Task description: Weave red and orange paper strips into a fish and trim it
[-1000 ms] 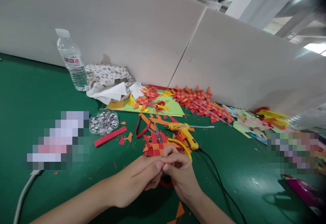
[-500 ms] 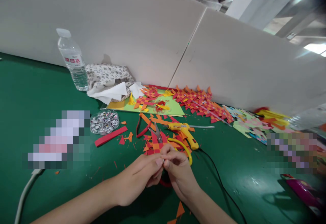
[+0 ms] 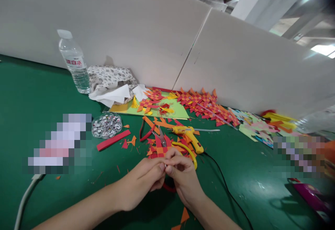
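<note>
My left hand (image 3: 143,179) and my right hand (image 3: 184,175) meet fingertip to fingertip, low in the middle of the head view. Both are closed in a pinch around a tiny whitish bit (image 3: 165,166), too small and covered to name. Just beyond the fingers lies a woven red and orange paper piece (image 3: 160,151), partly hidden by them. Metal blades (image 3: 162,140) rest over the paper there. A yellow curved handle (image 3: 193,156) passes beside my right hand, and part of a red loop (image 3: 169,188) shows beneath the hands.
A yellow glue gun (image 3: 192,139) lies beyond my right hand, its black cord trailing forward. Googly eyes (image 3: 107,125) fill a clear tray at left, near a red strip (image 3: 113,140). Woven paper fish (image 3: 206,104), a tissue pack (image 3: 112,78) and a water bottle (image 3: 74,62) line the partition.
The joined fingertips have shifted very slightly left, and a little more of the whitish bit shows. An orange patch has come in at the far right edge.
</note>
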The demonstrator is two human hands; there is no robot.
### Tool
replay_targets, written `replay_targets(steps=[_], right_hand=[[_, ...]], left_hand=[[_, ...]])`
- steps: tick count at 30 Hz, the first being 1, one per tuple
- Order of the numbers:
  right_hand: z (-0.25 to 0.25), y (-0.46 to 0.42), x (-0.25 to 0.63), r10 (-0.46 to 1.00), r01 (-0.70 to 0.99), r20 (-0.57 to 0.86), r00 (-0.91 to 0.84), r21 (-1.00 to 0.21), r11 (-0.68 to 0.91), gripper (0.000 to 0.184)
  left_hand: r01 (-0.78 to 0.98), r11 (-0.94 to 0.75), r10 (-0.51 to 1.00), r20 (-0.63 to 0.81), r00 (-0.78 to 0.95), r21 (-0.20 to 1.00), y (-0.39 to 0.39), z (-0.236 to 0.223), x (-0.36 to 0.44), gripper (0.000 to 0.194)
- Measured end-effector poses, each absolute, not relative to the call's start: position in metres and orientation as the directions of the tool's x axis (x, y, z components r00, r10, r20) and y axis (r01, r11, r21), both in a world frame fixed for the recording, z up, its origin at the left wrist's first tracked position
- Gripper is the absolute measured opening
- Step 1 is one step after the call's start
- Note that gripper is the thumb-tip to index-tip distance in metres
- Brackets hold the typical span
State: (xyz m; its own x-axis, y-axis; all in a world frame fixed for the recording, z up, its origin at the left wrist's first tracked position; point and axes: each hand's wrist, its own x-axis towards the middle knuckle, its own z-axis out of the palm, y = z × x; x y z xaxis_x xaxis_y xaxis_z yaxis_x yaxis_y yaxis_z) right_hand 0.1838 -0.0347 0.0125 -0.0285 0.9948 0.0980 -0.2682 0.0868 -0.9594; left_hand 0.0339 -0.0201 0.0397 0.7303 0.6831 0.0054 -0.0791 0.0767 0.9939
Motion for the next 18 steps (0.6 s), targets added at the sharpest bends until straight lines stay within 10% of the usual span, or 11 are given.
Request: replay_targets(steps=[18], right_hand=[[0.015, -0.027, 0.200, 0.986, -0.137, 0.167, 0.015, -0.976, 0.168, 0.014]], left_hand=[[-0.278, 0.360, 0.818, -0.158, 0.553, 0.890, -0.001, 0.031, 0.032, 0.036]])
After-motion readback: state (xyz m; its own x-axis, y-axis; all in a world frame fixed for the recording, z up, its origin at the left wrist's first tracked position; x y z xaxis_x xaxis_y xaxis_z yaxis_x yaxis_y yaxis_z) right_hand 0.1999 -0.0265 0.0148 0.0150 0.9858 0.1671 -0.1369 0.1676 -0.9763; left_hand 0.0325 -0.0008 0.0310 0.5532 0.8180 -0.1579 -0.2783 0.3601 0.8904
